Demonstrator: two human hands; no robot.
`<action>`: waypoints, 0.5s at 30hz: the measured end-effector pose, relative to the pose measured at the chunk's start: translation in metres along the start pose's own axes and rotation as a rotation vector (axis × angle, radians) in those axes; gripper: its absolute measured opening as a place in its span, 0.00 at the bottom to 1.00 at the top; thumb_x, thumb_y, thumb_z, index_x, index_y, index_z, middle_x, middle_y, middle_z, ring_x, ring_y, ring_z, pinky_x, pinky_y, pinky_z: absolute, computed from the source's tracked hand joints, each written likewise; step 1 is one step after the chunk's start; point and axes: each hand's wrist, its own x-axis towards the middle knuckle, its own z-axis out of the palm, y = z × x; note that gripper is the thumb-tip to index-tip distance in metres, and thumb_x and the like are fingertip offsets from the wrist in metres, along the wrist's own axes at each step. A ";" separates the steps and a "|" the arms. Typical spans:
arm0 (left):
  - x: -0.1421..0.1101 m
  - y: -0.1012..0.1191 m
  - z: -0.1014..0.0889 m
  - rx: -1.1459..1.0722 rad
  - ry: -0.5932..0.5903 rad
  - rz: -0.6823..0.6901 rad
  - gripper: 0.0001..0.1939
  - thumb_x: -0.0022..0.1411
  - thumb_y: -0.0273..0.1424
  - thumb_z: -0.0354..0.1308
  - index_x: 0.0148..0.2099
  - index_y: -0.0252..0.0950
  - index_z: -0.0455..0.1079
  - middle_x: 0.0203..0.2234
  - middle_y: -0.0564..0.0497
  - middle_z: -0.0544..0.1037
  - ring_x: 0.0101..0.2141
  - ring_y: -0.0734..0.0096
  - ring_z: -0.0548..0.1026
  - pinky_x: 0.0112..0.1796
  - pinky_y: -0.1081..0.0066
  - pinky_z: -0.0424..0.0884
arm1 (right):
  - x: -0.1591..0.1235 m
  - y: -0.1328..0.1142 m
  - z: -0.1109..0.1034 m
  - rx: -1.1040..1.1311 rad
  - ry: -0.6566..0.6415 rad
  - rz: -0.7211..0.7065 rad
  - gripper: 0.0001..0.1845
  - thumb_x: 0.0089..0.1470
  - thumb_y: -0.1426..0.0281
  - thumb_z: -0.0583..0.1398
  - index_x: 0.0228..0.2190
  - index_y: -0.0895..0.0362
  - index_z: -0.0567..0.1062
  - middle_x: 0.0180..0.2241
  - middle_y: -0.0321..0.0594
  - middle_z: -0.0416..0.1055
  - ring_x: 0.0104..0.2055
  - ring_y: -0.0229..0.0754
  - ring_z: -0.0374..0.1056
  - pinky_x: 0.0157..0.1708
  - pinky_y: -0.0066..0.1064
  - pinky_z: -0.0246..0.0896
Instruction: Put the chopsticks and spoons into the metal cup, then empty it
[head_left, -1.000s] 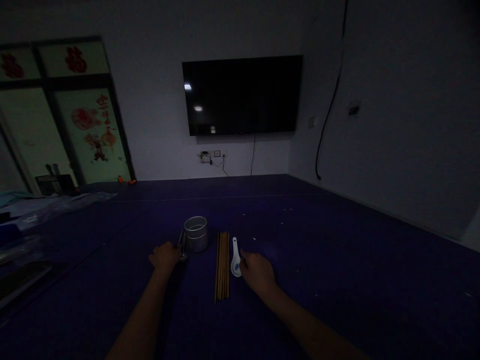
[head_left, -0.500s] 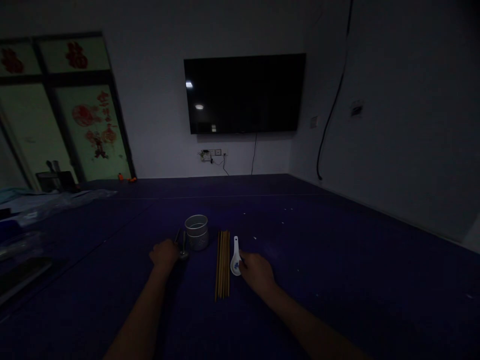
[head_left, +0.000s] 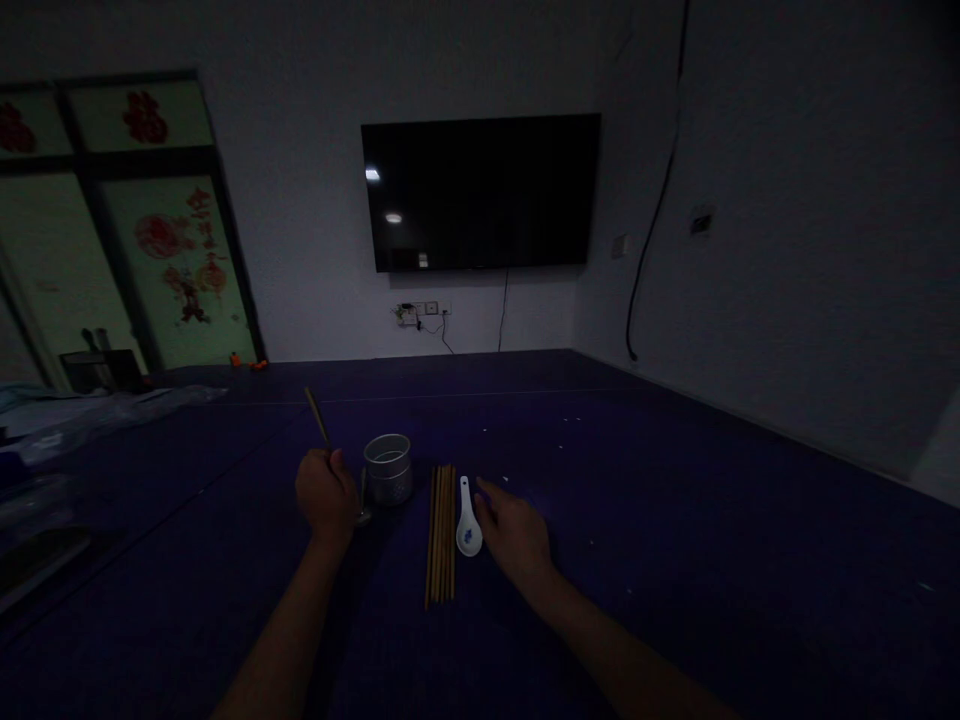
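My left hand (head_left: 325, 492) is closed around a thin metal utensil (head_left: 316, 415); its straight handle points up and away, and its other end is hidden in my fist. Just right of that hand lies a metal spoon (head_left: 364, 515), partly covered by it. An open-topped metal cup (head_left: 388, 480) with small holes stands beside the spoon. Several wooden chopsticks (head_left: 441, 540) lie side by side in the middle. Right of them is a white porcelain spoon (head_left: 469, 535) with a blue motif. My right hand (head_left: 517, 530) rests close to this spoon, thumb and forefinger apart, holding nothing.
Everything lies on a dark blue surface (head_left: 675, 560) with a few white scraps. Clear plastic wrapping (head_left: 150, 408) and a dark flat object (head_left: 45, 560) are at the left. A television (head_left: 480, 195) hangs on the far wall.
My left hand has lifted slightly and tilted the utensil's handle upright. My right hand's fingers have come off the porcelain spoon, which stays lying by the chopsticks. The view has shifted slightly.
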 end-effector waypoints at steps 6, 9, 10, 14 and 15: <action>-0.048 0.056 -0.006 -0.250 0.042 0.606 0.16 0.66 0.35 0.39 0.32 0.35 0.64 0.24 0.48 0.71 0.28 0.67 0.68 0.30 0.69 0.61 | -0.010 -0.009 -0.005 0.196 0.176 -0.289 0.19 0.59 0.64 0.49 0.44 0.55 0.74 0.39 0.43 0.76 0.38 0.40 0.72 0.41 0.31 0.63; -0.073 0.083 -0.012 -0.408 -0.029 0.762 0.13 0.66 0.33 0.41 0.31 0.36 0.62 0.22 0.50 0.70 0.26 0.70 0.67 0.29 0.70 0.61 | -0.014 -0.011 -0.004 0.308 0.239 -0.391 0.19 0.59 0.67 0.47 0.35 0.56 0.77 0.34 0.44 0.77 0.35 0.40 0.72 0.39 0.31 0.65; -0.078 0.089 -0.014 -0.453 -0.055 0.780 0.13 0.66 0.33 0.42 0.32 0.36 0.63 0.22 0.50 0.70 0.26 0.71 0.68 0.28 0.71 0.61 | -0.014 -0.010 -0.004 0.354 0.253 -0.393 0.19 0.59 0.68 0.47 0.33 0.56 0.77 0.34 0.44 0.77 0.35 0.41 0.72 0.38 0.32 0.65; -0.086 0.095 -0.018 -0.530 -0.098 0.814 0.12 0.66 0.32 0.42 0.34 0.35 0.63 0.23 0.50 0.71 0.26 0.71 0.68 0.29 0.71 0.63 | -0.014 -0.005 -0.006 0.509 0.271 -0.300 0.19 0.58 0.68 0.47 0.35 0.55 0.77 0.36 0.44 0.76 0.40 0.42 0.71 0.40 0.33 0.65; -0.086 0.094 -0.017 -0.531 -0.107 0.809 0.12 0.66 0.32 0.42 0.33 0.36 0.63 0.23 0.50 0.71 0.26 0.71 0.68 0.29 0.71 0.63 | -0.014 -0.004 -0.007 0.537 0.277 -0.287 0.19 0.59 0.67 0.47 0.37 0.56 0.76 0.36 0.44 0.76 0.39 0.42 0.72 0.39 0.33 0.65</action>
